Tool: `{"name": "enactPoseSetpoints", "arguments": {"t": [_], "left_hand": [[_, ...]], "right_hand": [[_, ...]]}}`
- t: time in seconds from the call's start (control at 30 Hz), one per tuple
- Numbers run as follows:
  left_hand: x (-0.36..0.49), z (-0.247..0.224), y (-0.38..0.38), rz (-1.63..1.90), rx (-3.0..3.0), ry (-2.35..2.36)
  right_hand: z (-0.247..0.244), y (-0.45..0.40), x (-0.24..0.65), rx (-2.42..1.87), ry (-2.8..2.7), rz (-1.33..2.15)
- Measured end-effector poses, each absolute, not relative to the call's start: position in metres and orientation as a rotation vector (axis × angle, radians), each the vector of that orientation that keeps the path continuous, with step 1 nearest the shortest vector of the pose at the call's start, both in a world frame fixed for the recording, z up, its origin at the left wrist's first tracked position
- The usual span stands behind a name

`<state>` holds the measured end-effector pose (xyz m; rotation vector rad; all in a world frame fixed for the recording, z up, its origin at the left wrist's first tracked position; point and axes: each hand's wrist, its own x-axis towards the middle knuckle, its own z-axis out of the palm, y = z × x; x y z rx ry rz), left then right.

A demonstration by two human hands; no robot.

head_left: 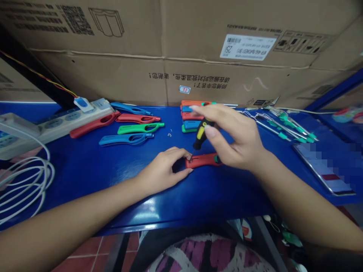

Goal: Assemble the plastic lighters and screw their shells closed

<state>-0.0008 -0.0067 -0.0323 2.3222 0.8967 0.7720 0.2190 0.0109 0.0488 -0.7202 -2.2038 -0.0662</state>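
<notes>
A red lighter handle (200, 161) with a slot and a green trigger lies flat on the blue table. My left hand (163, 168) is closed on its left end, pinching it between thumb and fingers. My right hand (235, 138) grips a black and yellow screwdriver (200, 133), tilted, its tip down at the left end of the red handle beside my left fingertips. Several small screws (169, 134) lie behind my left hand. Partly hidden behind my right hand is a stack of coloured lighters (189, 115), some with metal tubes.
Handle shells in red, green (138, 128) and blue lie at the left, before a power strip (68, 117) and a coiled white cable (42, 181). Metal lighter tubes with green parts (292, 126) and a phone (323, 170) are at right. A cardboard box (136, 71) stands behind.
</notes>
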Motion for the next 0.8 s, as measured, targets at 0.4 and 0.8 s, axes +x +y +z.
{"name": "enactPoseSetpoints", "arguments": {"t": [0.4,0.8], "left_hand": [[-0.0008,-0.0301,-0.0071,0.776,2.317,0.911],[-0.0005,-0.0297,-0.0069,0.768,2.306,0.912]], "right_hand": [[0.0524,0.0014,0.2152,-0.765,-2.267,0.073],[0.05,0.0046,0.2149,-0.8,-2.241,0.058]]}}
